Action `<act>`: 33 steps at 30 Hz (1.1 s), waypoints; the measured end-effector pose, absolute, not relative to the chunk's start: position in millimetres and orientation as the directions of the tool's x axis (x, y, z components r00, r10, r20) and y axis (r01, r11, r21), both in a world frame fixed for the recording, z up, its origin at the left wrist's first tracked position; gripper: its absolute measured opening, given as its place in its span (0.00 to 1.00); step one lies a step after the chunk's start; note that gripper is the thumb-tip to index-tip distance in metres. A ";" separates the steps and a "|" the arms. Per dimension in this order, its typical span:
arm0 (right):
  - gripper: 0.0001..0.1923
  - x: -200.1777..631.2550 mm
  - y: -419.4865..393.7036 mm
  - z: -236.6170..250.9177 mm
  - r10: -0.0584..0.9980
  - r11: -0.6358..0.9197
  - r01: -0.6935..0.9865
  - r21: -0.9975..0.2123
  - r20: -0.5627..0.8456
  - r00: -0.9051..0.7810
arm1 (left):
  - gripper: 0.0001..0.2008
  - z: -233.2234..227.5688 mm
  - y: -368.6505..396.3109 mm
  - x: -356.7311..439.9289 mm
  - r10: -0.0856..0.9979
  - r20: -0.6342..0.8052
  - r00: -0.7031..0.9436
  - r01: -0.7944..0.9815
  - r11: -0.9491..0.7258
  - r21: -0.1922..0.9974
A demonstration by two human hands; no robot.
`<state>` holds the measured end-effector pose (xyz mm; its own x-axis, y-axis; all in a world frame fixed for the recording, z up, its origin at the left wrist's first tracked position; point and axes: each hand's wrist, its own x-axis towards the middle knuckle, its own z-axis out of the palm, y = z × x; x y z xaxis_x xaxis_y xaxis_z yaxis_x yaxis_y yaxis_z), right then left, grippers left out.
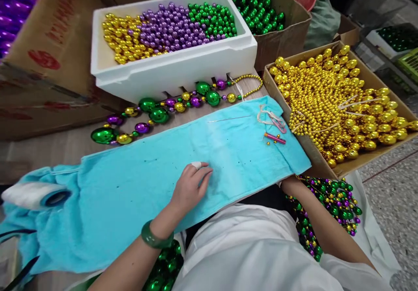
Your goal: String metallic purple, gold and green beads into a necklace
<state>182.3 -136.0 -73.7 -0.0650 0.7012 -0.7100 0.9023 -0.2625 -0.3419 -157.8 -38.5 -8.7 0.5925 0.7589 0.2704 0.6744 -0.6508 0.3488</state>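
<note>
A turquoise towel [146,182] lies spread across a wooden table [65,145] in front of a seated person in a white top. Behind it sits a white foam box [176,67] filled with loose beads sorted into gold, purple and green patches. Between the box and the towel stretches a finished bead strand [156,110] of large green, purple and gold balls. On the towel's far right corner lie a long thin needle [228,118], pink scissors [272,121] with some white thread, and a small pink tool [274,138]. To the right, a cardboard box [372,75] holds heaps of gold bead strings; more green, purple and gold strands hang below it by the person's right side. A white roll [32,194] rests on the bunched towel at far left. The left hand [191,186], wrist in a green bangle, lies flat on the towel's middle, fingers loosely curled together, one fingertip taped white, holding nothing. The right arm reaches under the towel's edge; its hand is hidden.
</note>
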 end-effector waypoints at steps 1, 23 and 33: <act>0.07 184.9 -142.4 -64.9 0.681 -0.266 0.900 -0.345 -0.728 -0.078 | 0.07 -7.3 -31.2 -153.1 0.745 0.277 0.607 0.659 -0.667 0.348; 0.16 215.7 -122.5 18.1 0.946 -0.321 0.918 -0.231 -0.031 0.323 | 0.09 -14.0 -2.8 -109.5 0.697 0.215 0.684 0.583 -0.700 0.413; 0.24 191.3 -53.9 -5.5 0.918 -0.318 0.948 0.013 -0.245 0.312 | 0.10 -9.2 -7.8 -101.9 0.699 0.198 0.687 0.579 -0.692 0.432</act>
<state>191.3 -53.9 -5.5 0.3115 0.9181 -0.2450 0.9480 -0.3181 0.0133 -101.9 -7.8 -9.2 0.6873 0.6988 0.1982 0.5787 -0.6918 0.4320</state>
